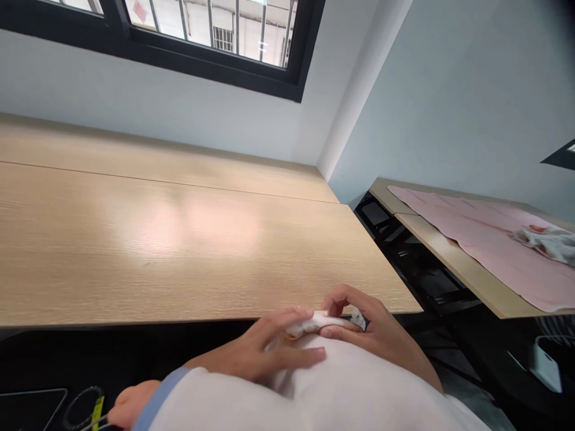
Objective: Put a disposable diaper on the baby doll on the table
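Note:
Low in front of me, a bunched white cloth [320,321] lies against a larger white fabric [350,383] with a blue edge. My left hand [265,347] lies over it from the left, thumb stretched apart and fingertips touching the bunched cloth. From the right, my right hand [372,320] bends its fingers around the cloth, and a crumpled end shows beside the palm. A smooth, rounded pinkish thing [135,402] pokes out past the blue edge; I cannot tell what it is.
Beyond my hands stretches a light wooden table [202,263], below a dark-framed window [215,60]. On a second table at right lies a pink sheet [489,239] with a crumpled cloth [550,239]. A white device [545,368] with a cable sits lower right; a yellow tag [97,410] lower left.

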The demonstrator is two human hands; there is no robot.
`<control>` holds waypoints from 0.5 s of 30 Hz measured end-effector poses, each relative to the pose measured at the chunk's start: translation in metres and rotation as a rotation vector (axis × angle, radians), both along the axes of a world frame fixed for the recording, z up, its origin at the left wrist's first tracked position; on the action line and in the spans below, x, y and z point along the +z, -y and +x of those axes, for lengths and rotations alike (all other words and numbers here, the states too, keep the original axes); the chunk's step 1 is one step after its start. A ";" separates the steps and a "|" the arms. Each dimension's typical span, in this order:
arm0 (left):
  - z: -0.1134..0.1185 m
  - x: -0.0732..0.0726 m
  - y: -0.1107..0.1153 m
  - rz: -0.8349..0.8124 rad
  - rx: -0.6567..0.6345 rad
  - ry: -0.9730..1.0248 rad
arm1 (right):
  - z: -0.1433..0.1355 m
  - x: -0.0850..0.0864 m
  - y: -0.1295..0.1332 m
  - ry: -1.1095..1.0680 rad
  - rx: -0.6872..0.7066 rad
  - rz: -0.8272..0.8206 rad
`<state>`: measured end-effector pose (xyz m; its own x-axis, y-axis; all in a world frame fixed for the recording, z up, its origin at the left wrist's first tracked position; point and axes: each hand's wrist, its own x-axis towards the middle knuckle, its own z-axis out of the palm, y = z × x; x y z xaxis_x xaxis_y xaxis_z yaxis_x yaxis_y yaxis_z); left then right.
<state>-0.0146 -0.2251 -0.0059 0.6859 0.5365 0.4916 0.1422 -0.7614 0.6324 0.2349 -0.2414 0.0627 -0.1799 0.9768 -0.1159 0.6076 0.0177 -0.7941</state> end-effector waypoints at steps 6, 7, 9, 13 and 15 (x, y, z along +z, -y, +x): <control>0.025 0.001 -0.012 0.224 -0.165 -0.031 | -0.003 -0.003 -0.003 -0.062 -0.009 -0.010; 0.031 0.002 -0.015 0.233 -0.186 -0.004 | -0.003 -0.004 -0.004 -0.072 -0.008 -0.004; 0.042 0.003 -0.018 0.232 -0.225 0.030 | -0.002 -0.008 -0.005 -0.084 0.007 0.013; 0.053 0.001 -0.015 0.171 -0.186 0.059 | 0.001 -0.012 -0.008 -0.108 0.045 -0.002; 0.051 0.005 -0.007 0.099 -0.168 0.102 | 0.001 -0.013 -0.009 -0.119 0.063 -0.011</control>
